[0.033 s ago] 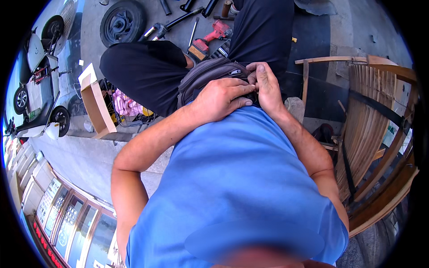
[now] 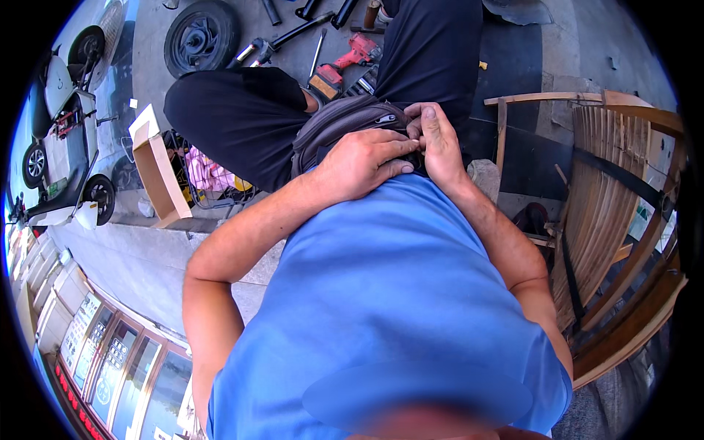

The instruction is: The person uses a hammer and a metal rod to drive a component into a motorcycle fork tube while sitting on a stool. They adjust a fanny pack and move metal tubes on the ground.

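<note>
A dark waist bag (image 2: 334,132) with a zip lies across my lap, against the hem of my blue shirt. At its right end my two hands meet, fingertips almost touching. My left hand (image 2: 367,161) reaches over from the left with its fingers and thumb bent into a pinch. Beside it, my right hand (image 2: 440,147) has its fingers curled in towards the left one's tips. Anything between the fingers is too small or too hidden to make out.
Ahead on the ground lie a red cordless power tool (image 2: 359,50), a metal rod (image 2: 317,51), a fork-like tube (image 2: 275,44) and a wheel (image 2: 202,38). Leftward are an open cardboard box (image 2: 160,176), a wire basket (image 2: 213,176) and a scooter (image 2: 70,139). A slatted wooden chair (image 2: 601,198) stands close at right.
</note>
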### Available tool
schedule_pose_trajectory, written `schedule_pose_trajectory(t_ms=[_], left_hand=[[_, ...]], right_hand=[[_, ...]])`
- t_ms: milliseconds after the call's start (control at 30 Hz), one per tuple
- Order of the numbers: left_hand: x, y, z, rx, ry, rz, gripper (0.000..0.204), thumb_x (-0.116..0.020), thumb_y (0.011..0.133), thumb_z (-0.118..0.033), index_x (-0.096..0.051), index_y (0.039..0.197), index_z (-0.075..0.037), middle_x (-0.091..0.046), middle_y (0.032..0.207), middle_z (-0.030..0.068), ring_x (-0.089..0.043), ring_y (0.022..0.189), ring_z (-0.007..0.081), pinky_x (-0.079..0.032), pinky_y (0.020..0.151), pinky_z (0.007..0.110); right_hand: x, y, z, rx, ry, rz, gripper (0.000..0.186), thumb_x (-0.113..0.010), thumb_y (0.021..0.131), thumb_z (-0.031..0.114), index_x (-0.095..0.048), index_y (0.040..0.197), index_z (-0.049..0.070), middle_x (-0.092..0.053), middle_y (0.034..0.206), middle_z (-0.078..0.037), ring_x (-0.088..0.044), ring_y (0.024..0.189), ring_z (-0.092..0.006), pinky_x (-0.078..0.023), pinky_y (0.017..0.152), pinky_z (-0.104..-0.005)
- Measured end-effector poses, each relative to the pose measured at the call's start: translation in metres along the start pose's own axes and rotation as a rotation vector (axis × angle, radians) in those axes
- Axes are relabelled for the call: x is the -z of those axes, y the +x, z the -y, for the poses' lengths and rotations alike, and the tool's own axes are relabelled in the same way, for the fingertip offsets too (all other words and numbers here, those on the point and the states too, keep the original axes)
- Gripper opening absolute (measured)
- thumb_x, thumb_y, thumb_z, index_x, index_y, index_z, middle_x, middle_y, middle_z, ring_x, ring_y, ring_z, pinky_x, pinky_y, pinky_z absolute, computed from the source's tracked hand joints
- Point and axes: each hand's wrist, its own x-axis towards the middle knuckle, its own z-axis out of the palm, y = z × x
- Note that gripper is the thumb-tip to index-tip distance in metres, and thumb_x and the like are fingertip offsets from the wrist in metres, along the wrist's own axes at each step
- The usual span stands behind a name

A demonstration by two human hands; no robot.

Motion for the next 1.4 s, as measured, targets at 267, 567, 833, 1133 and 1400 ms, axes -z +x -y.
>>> schedule_pose_trajectory(t_ms=[267, 567, 833, 1133, 1400], left_hand=[[0.011, 0.012, -0.013, 0.27, -0.258, 0.018, 0.039, -0.079, 0.089, -0.017, -0.065, 0.121, 0.0, -0.075, 0.104, 0.0181, -0.074, 0.099, 0.0316, -0.058, 0.088, 0.041], [0.108, -0.1, 0.0, 0.524, -0.253, -0.784, 0.022, -0.064, 0.103, -0.01, -0.064, 0.121, 0.003, -0.073, 0.115, 0.0135, -0.07, 0.106, 0.0176, -0.054, 0.095, 0.031], [0.088, -0.198, 0.03, 0.822, -0.39, -1.097, 0.02, -0.066, 0.101, -0.009, -0.066, 0.116, 0.005, -0.074, 0.105, 0.0118, -0.07, 0.092, 0.0154, -0.056, 0.084, 0.029], [0.01, -0.263, 0.116, 1.251, -0.583, -1.42, 0.02, -0.064, 0.102, -0.021, -0.062, 0.092, -0.005, -0.063, 0.077, 0.0035, -0.059, 0.066, 0.013, -0.049, 0.062, 0.029], [-0.12, -0.294, 0.097, 1.571, -1.1, -0.712, 0.027, -0.056, 0.097, -0.004, -0.068, 0.12, 0.001, -0.072, 0.107, 0.0078, -0.069, 0.089, 0.017, -0.056, 0.071, 0.031]], right_hand=[[0.0, 0.005, 0.012, 0.024, -0.104, 0.16, 0.054, -0.038, 0.112, 0.049, -0.058, 0.13, 0.003, -0.068, 0.118, -0.016, -0.065, 0.111, -0.0217, -0.05, 0.1, -0.0358], [-0.018, 0.023, 0.09, 0.206, -0.778, 0.52, 0.029, -0.072, 0.091, 0.021, -0.072, 0.114, 0.004, -0.072, 0.102, -0.013, -0.071, 0.093, -0.0287, -0.055, 0.084, -0.0389], [-0.087, 0.064, 0.065, 0.24, -0.747, 1.209, 0.033, -0.073, 0.092, 0.032, -0.074, 0.112, 0.006, -0.068, 0.099, -0.011, -0.068, 0.096, -0.0299, -0.054, 0.085, -0.0423], [-0.065, 0.092, 0.069, 0.17, -0.661, 1.076, 0.026, -0.076, 0.089, 0.021, -0.073, 0.111, 0.005, -0.069, 0.101, -0.011, -0.069, 0.096, -0.0295, -0.056, 0.084, -0.0413], [-0.087, 0.232, 0.161, 0.557, -0.878, 0.382, 0.024, -0.075, 0.091, 0.017, -0.073, 0.11, 0.004, -0.071, 0.098, -0.01, -0.067, 0.078, -0.0204, -0.055, 0.072, -0.033]])
